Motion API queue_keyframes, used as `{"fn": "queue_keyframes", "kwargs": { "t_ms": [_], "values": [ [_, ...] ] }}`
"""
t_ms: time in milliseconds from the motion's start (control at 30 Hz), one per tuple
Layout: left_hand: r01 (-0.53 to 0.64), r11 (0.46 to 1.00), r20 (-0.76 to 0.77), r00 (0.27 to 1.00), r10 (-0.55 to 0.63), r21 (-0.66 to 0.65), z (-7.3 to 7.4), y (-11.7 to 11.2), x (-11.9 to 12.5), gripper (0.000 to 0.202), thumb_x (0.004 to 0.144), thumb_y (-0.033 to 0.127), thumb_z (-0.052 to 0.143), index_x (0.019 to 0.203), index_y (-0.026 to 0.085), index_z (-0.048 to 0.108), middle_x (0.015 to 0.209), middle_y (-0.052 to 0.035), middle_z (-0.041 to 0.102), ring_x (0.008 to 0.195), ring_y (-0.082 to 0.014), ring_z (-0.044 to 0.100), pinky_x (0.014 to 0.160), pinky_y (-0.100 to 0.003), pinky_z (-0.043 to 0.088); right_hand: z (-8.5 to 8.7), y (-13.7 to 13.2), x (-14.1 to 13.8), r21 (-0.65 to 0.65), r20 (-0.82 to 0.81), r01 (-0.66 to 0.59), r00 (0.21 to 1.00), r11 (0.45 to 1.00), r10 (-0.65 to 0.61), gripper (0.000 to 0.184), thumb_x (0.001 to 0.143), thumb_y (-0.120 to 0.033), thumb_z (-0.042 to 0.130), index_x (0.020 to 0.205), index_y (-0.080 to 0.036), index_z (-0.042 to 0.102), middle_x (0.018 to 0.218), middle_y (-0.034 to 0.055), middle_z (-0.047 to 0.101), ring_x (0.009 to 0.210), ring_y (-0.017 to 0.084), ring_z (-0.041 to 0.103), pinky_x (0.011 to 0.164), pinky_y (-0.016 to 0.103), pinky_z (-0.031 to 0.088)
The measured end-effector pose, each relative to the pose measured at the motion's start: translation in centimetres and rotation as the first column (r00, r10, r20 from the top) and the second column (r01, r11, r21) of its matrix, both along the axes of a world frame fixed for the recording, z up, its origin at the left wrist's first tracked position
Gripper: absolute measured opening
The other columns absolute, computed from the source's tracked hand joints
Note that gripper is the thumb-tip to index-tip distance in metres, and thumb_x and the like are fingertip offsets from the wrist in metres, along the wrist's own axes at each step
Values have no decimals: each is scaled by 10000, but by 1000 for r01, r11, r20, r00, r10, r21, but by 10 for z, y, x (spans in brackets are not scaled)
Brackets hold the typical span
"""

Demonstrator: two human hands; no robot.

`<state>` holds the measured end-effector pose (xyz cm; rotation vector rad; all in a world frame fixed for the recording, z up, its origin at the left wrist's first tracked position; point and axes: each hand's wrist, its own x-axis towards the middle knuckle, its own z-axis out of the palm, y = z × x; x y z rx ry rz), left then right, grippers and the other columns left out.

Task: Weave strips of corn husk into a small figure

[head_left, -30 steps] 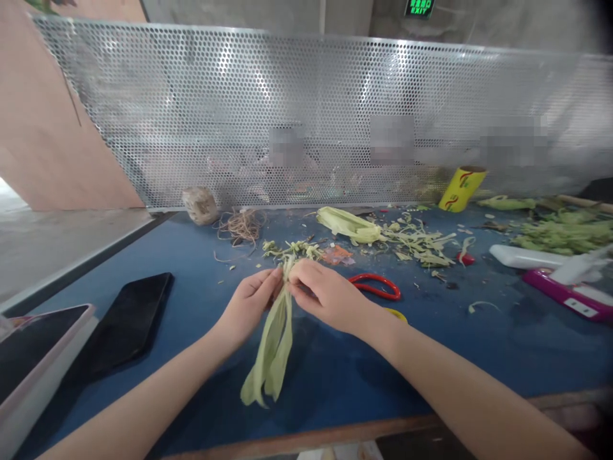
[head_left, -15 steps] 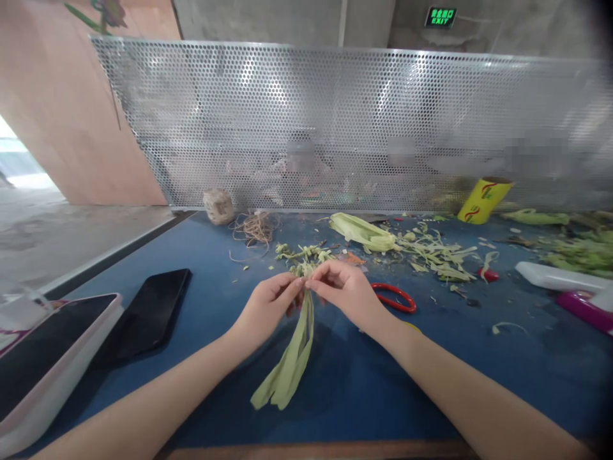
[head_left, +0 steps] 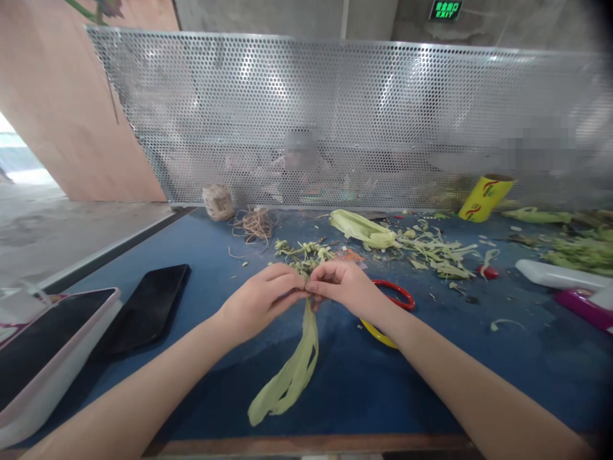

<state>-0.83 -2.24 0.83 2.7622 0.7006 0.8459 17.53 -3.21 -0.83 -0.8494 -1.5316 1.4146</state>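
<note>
Both hands meet above the middle of the blue surface point(head_left: 215, 390), the left hand point(head_left: 261, 295) and right hand point(head_left: 347, 286) each pinching the upper end of a pale green corn-husk strip point(head_left: 293, 377) between thumb and fingers. The fingertips cover the gripped part; below them the strip trails in a curve toward the near edge, slit along its length. Just beyond the fingers lie small knotted husk pieces point(head_left: 309, 249). Under the right wrist, a red loop point(head_left: 402, 295) and a yellow loop point(head_left: 378, 333) show. Farther back are a tangle of twine point(head_left: 253, 225), a whitish lump point(head_left: 218, 202), a folded corn husk point(head_left: 361, 230), husk shreds point(head_left: 443, 254) and a leaning yellow tube point(head_left: 486, 199). A black phone point(head_left: 148, 306) lies left of the left hand, near a pale-cased device point(head_left: 52, 348). A perforated metal panel point(head_left: 230, 96) rises behind.
</note>
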Motion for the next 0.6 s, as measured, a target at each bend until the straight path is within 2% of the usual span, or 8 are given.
{"fn": "queue_keyframes", "kwargs": {
  "t_ms": [67, 133, 200, 267, 333, 433, 533, 600],
  "values": [
    [-22, 998, 45, 999, 24, -56, 0, 0, 1, 75, 817, 197, 484, 818, 201, 559, 789, -18, 574, 738, -128, 535, 693, -230, 433, 1, -1, -1, -5, -15, -5, 1000, 1000, 4, 223, 643, -336, 682, 659, -147, 564, 533, -38, 582, 496, 86, 585, 561, 231, 491],
    [-62, 982, 122, 989, 85, -180, 0, 0, 2, 33, 786, 225, 540, 813, 206, 547, 756, 3, 568, 669, -113, 533, 619, -213, 448, 2, -2, -2, -10, -36, -3, 999, 1000, 3, 221, 638, -332, 686, 652, -145, 569, 527, -36, 586, 488, 86, 586, 553, 230, 495],
    [-77, 951, 189, 972, 138, -300, 1, -1, 4, 112, 742, 255, 600, 825, 203, 544, 768, 4, 575, 666, -112, 541, 573, -201, 459, 3, -3, -2, -26, -53, -14, 998, 1000, 13, 213, 631, -319, 693, 646, -141, 577, 519, -36, 588, 486, 87, 593, 552, 226, 500],
    [-58, 941, 212, 968, 134, -333, 2, -1, 5, 129, 717, 257, 631, 810, 192, 570, 794, -11, 588, 686, -115, 551, 561, -195, 463, 3, -3, -2, -45, -65, -26, 998, 999, 23, 205, 620, -304, 702, 637, -136, 586, 526, -32, 596, 490, 89, 601, 556, 224, 505],
    [-36, 960, 214, 972, 99, -278, 3, -1, 5, 64, 718, 230, 631, 724, 174, 599, 769, -16, 595, 641, -100, 545, 536, -185, 452, 3, -3, -2, -60, -65, -28, 998, 998, 25, 200, 615, -297, 706, 634, -131, 596, 541, -24, 605, 497, 95, 609, 563, 231, 510],
    [-32, 988, 238, 969, 68, -152, 2, -1, 5, 111, 726, 190, 619, 625, 157, 588, 712, -12, 594, 576, -83, 526, 492, -173, 430, 4, -3, -1, -60, -52, -7, 999, 998, 4, 194, 623, -295, 699, 648, -129, 602, 553, -19, 604, 509, 99, 609, 574, 242, 514],
    [-94, 995, 227, 969, 97, -20, 0, 1, 2, 95, 741, 164, 599, 648, 157, 582, 709, -14, 595, 564, -82, 516, 478, -174, 422, 3, -4, -1, -34, -96, -8, 995, 999, 5, 189, 594, -231, 722, 698, -147, 588, 629, -24, 609, 582, 97, 613, 613, 245, 519],
    [-115, 989, 207, 974, 94, 90, -2, 3, 0, 64, 748, 150, 591, 685, 159, 581, 729, -22, 597, 613, -95, 533, 518, -186, 441, 1, -3, -2, -26, -153, -20, 988, 999, 16, 274, 549, -164, 745, 760, -171, 570, 720, -31, 611, 667, 103, 618, 644, 253, 528]
  ]
}}
